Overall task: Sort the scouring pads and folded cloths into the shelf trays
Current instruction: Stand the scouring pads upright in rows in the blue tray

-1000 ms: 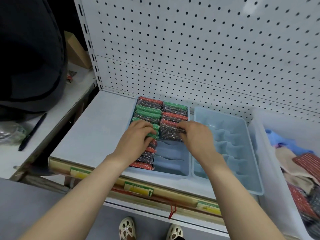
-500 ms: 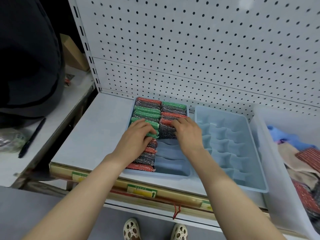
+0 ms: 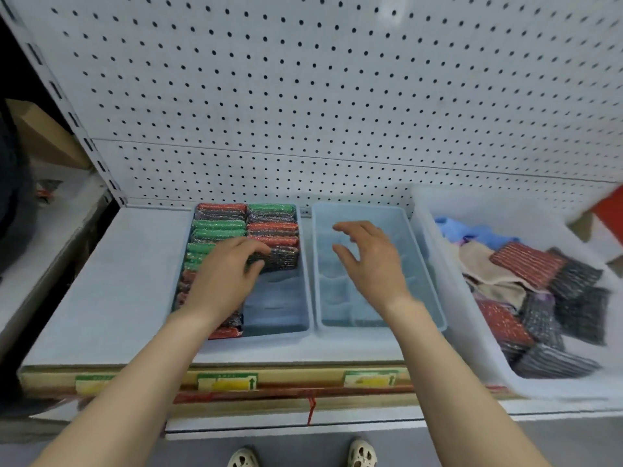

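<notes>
My left hand (image 3: 225, 277) presses relaxed fingers on the scouring pads (image 3: 273, 261) in the left tray (image 3: 305, 264), while my right hand (image 3: 369, 261) hovers open-fingered above the divided tray (image 3: 435, 298).

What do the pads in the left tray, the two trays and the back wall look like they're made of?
Scouring pads: likely metallic-thread mesh, since they glitter in red, green and dark grey. Left tray and right tray: pale blue plastic by the look, smooth, slightly translucent, with moulded dividers. Back wall: white pegboard with even rows of holes, probably painted metal, though the frame cannot settle that.
</notes>
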A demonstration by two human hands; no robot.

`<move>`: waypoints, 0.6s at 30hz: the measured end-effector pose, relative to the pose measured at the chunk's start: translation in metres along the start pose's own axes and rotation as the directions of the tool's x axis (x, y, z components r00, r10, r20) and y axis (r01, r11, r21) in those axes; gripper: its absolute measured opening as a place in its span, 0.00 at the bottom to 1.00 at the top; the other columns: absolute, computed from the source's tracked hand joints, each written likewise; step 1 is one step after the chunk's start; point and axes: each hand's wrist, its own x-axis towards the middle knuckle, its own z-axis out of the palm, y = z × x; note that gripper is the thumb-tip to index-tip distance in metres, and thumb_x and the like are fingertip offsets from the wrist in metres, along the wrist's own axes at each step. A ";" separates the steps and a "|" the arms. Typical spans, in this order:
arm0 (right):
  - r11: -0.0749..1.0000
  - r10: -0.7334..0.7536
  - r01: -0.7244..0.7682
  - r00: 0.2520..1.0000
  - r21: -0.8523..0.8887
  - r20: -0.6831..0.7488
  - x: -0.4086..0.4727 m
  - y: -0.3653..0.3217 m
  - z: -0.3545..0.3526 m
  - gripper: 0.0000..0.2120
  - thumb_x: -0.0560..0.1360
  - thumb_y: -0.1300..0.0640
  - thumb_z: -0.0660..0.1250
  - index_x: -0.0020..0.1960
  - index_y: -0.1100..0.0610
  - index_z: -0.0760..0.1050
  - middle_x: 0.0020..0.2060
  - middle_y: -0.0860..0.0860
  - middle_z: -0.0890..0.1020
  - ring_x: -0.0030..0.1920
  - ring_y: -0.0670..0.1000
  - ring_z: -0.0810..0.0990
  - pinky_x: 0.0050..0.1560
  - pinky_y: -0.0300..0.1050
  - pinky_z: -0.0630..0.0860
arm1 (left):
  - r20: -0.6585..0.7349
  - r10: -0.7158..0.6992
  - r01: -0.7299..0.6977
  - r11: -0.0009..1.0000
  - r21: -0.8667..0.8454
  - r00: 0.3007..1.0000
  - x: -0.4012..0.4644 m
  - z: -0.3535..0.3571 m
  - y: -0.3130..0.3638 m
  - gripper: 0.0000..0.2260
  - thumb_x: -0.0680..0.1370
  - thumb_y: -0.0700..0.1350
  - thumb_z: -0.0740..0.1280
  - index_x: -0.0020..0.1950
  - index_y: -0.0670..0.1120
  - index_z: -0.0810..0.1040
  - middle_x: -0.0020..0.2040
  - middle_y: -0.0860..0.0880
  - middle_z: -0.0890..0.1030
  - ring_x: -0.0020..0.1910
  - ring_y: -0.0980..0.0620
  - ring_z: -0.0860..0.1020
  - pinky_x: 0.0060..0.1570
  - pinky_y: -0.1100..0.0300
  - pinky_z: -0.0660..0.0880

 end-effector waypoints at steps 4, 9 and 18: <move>0.995 0.094 -0.087 0.979 0.045 -0.178 -0.027 0.060 -0.072 0.15 0.77 0.57 0.70 0.63 0.54 0.78 0.56 0.51 0.80 0.54 0.53 0.79 0.54 0.49 0.76 | 0.021 0.060 -0.057 0.994 -0.096 0.998 0.023 0.024 0.063 0.13 0.79 0.47 0.66 0.63 0.54 0.76 0.62 0.56 0.77 0.60 0.55 0.75 0.59 0.58 0.70; 0.938 0.290 -0.325 0.926 -0.120 -0.240 -0.052 0.179 -0.164 0.20 0.76 0.59 0.69 0.68 0.57 0.73 0.54 0.60 0.80 0.54 0.62 0.78 0.49 0.52 0.73 | 0.050 0.133 -0.121 0.974 -0.190 0.990 0.058 0.076 0.165 0.18 0.79 0.48 0.67 0.69 0.54 0.70 0.65 0.56 0.75 0.64 0.55 0.74 0.59 0.59 0.69; 0.731 0.459 -0.287 0.878 -0.619 0.135 -0.042 0.298 -0.198 0.22 0.76 0.51 0.65 0.68 0.54 0.68 0.59 0.57 0.79 0.59 0.59 0.77 0.56 0.49 0.72 | 0.315 0.302 -0.295 0.953 -0.071 0.900 0.108 0.188 0.307 0.30 0.77 0.49 0.69 0.76 0.50 0.62 0.74 0.47 0.67 0.71 0.45 0.67 0.64 0.55 0.65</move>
